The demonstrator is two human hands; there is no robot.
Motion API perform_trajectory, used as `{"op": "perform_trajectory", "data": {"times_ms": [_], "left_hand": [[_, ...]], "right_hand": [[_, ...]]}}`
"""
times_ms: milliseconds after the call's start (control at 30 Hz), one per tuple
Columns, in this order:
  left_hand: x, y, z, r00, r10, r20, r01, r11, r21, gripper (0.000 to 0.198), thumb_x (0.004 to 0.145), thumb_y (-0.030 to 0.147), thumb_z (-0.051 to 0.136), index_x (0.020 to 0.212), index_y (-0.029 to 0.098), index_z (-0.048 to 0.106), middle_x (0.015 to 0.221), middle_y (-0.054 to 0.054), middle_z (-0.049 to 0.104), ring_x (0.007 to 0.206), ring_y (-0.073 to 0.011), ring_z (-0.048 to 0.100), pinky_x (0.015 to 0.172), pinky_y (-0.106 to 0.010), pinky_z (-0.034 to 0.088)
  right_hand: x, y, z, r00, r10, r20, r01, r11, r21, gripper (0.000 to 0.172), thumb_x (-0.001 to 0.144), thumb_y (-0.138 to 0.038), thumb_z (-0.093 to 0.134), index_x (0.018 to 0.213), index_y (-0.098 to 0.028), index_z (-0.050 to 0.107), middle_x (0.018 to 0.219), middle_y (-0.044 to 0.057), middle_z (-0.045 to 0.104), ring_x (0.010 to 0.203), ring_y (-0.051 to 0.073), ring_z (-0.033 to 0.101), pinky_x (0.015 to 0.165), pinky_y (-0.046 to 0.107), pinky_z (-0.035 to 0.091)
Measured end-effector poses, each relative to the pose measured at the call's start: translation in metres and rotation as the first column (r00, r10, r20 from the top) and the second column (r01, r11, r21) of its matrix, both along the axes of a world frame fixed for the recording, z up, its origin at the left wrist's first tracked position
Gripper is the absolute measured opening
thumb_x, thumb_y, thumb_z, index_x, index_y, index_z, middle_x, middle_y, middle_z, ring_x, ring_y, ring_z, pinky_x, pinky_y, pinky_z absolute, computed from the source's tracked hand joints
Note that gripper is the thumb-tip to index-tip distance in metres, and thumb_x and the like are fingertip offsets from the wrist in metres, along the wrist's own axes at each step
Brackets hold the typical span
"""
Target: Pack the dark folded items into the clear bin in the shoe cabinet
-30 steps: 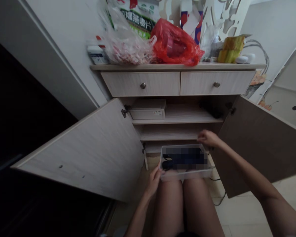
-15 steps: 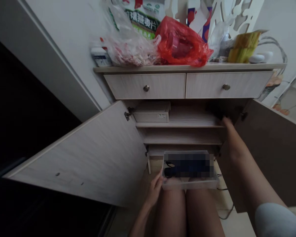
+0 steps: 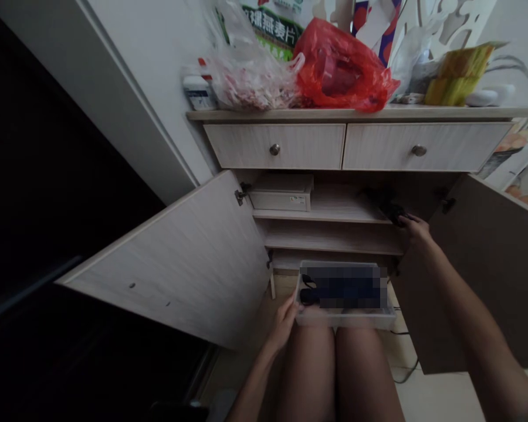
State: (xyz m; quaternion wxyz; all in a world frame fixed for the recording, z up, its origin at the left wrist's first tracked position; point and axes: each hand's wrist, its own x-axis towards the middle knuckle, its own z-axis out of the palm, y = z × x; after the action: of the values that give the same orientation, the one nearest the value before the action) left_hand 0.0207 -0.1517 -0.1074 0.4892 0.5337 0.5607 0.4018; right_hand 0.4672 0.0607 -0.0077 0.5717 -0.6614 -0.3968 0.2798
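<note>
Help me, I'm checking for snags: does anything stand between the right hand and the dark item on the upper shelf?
Nothing visible does: the right hand appears to grip the near end of the dark item, and the open right door does not come between.

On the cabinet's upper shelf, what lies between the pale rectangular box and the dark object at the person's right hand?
The head view shows a bare stretch of pale wood-grain shelf between the box and the dark object at the right hand.

On my feed, the item [image 3: 395,213] at three o'clock reads black, the box [image 3: 345,320] between four and five translucent white. I see bright red on the bag [image 3: 357,61] at one.
</note>
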Motion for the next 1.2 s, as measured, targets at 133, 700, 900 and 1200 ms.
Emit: {"op": "perform_trajectory", "data": {"times_ms": [133, 700, 900, 1200], "left_hand": [[0.001, 0.001, 0.001, 1.000, 0.018, 0.005, -0.018, 1.000, 0.009, 0.076, 0.083, 0.066, 0.058, 0.139, 0.016, 0.065, 0.113, -0.012, 0.078, 0.112, -0.0309, 0.070, 0.107, -0.043, 0.050], [0.008, -0.002, 0.011, 0.997, 0.062, 0.042, -0.064, 0.996, 0.056, 0.072, 0.077, 0.063, 0.065, 0.130, 0.015, 0.071, 0.144, -0.011, 0.063, 0.142, -0.0329, 0.051, 0.123, -0.047, 0.034], [0.011, -0.003, 0.015, 0.997, 0.055, 0.051, -0.058, 0.997, 0.053, 0.069, 0.077, 0.064, 0.065, 0.124, 0.015, 0.073, 0.142, -0.012, 0.064, 0.143, -0.0327, 0.051, 0.125, -0.048, 0.031], [0.009, -0.004, 0.016, 0.996, 0.069, 0.051, -0.071, 0.996, 0.045, 0.067, 0.077, 0.063, 0.065, 0.123, 0.016, 0.074, 0.141, -0.011, 0.065, 0.141, -0.0327, 0.052, 0.125, -0.049, 0.031]], "right_hand": [[-0.017, -0.061, 0.006, 0.959, 0.129, -0.252, -0.141, 0.990, -0.030, 0.031, 0.069, -0.027, 0.079, 0.099, -0.020, 0.072, 0.085, 0.005, 0.072, 0.077, 0.020, 0.068, 0.062, 0.028, 0.058], [-0.052, -0.200, -0.003, 0.732, 0.667, -0.138, -0.679, 0.698, -0.228, 0.060, 0.054, -0.054, 0.092, 0.099, -0.016, 0.081, 0.090, 0.007, 0.077, 0.077, 0.021, 0.068, 0.076, 0.035, 0.056], [-0.065, -0.189, -0.014, 0.549, 0.822, 0.150, -0.754, 0.565, -0.336, 0.044, 0.070, -0.046, 0.079, 0.104, -0.018, 0.081, 0.099, 0.007, 0.076, 0.081, 0.021, 0.067, 0.076, 0.033, 0.054], [-0.079, -0.179, -0.014, 0.112, 0.835, 0.539, -0.543, 0.505, -0.671, 0.027, 0.076, -0.025, 0.077, 0.102, -0.030, 0.083, 0.118, 0.010, 0.074, 0.122, 0.035, 0.058, 0.106, 0.056, 0.037]]}}
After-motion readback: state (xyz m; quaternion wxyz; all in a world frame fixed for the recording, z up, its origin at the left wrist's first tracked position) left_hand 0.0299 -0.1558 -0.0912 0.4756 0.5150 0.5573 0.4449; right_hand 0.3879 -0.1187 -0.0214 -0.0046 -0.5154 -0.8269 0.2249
